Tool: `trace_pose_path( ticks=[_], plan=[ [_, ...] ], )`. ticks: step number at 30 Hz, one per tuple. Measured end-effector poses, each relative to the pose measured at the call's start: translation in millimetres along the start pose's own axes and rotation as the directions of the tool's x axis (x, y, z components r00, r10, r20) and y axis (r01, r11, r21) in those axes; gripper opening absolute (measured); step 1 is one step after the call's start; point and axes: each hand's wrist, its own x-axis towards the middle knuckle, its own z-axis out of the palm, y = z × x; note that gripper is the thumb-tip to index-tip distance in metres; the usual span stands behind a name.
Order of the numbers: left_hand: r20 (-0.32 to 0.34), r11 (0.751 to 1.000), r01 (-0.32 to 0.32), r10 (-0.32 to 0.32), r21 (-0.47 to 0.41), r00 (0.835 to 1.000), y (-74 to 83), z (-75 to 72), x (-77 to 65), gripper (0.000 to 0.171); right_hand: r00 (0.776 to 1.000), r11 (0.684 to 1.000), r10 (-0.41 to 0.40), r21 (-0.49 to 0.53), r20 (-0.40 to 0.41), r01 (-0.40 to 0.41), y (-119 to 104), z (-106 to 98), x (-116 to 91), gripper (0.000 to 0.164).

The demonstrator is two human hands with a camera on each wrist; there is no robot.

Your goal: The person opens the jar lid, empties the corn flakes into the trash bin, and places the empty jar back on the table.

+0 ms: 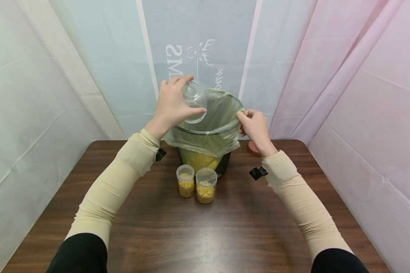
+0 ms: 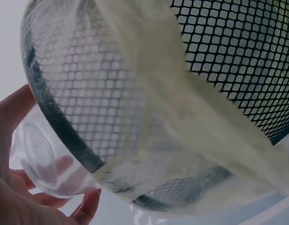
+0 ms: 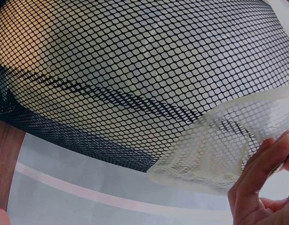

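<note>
My left hand (image 1: 172, 102) grips a clear plastic jar (image 1: 194, 94) between thumb and fingers, tipped over the left rim of a black mesh wastebasket (image 1: 223, 167). No contents show in the jar. A thin, pale yellow bin liner (image 1: 208, 144) lines the basket and folds down over its rim. At the basket's right rim, my right hand (image 1: 255, 127) pinches the liner's edge between thumb and fingers. In the left wrist view the jar (image 2: 46, 159) sits behind the rim, partly covered by it. Something yellow shows through the lower mesh (image 3: 20, 35) in the right wrist view.
In front of the basket stand two open clear jars, a left one (image 1: 186, 185) and a right one (image 1: 206, 191), both partly filled with yellow flakes. A red lid (image 1: 253, 148) lies behind my right wrist on the brown wooden table (image 1: 205, 235). Pale curtains (image 1: 280, 45) surround the table.
</note>
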Motion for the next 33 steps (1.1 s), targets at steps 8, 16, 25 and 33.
trace_pose_path(
  ticks=[8,16,25,33],
  plan=[
    [-0.074,0.988,-0.151,0.153,0.03,0.985,-0.1,2.6,-2.3,0.091,1.0,1.0,-0.005,-0.006,-0.005,0.005,-0.9,0.3,-0.1,0.029],
    [-0.067,0.999,0.053,-0.053,-0.006,0.996,-0.2,-3.0,-0.8,0.092,1.0,1.0,-0.009,-0.008,0.007,0.009,-1.1,-1.1,-0.9,0.029],
    [-0.065,0.991,0.125,-0.129,-0.052,0.99,-3.0,-3.3,-3.8,0.089,1.0,1.0,-0.016,-0.02,0.001,0.016,-1.1,-1.8,-1.1,0.03],
    [-0.104,0.998,0.026,-0.021,0.049,0.994,-4.9,-4.4,-7.7,0.093,1.0,1.0,-0.006,-0.011,0.009,0.006,-1.8,-1.5,-1.0,0.029]
  ],
)
